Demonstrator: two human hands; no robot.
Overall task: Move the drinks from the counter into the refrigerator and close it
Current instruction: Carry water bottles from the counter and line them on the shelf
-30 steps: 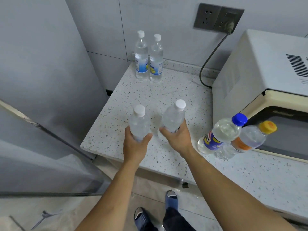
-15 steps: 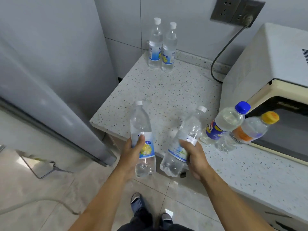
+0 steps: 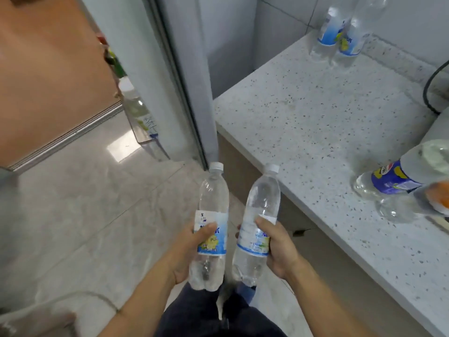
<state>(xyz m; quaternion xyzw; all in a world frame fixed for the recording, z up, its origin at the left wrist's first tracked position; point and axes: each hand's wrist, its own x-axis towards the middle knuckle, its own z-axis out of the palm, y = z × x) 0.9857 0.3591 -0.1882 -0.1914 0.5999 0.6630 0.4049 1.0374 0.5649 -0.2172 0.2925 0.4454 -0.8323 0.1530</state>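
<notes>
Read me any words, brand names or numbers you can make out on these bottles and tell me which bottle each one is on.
Bottle in the left hand: blue Chinese print, only "水" readable.
Bottle in the right hand: print too blurred.
Blue-labelled bottle on the counter: too blurred.
Two bottles at the back: too blurred.
Bottle in the refrigerator door: large character, not clearly legible.

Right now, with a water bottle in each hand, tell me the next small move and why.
Probably carry both toward the open refrigerator door on the left. The left hand and right hand each have a full grip on a water bottle, already clear of the counter, and the door shelf appears to hold a bottle already.
</notes>
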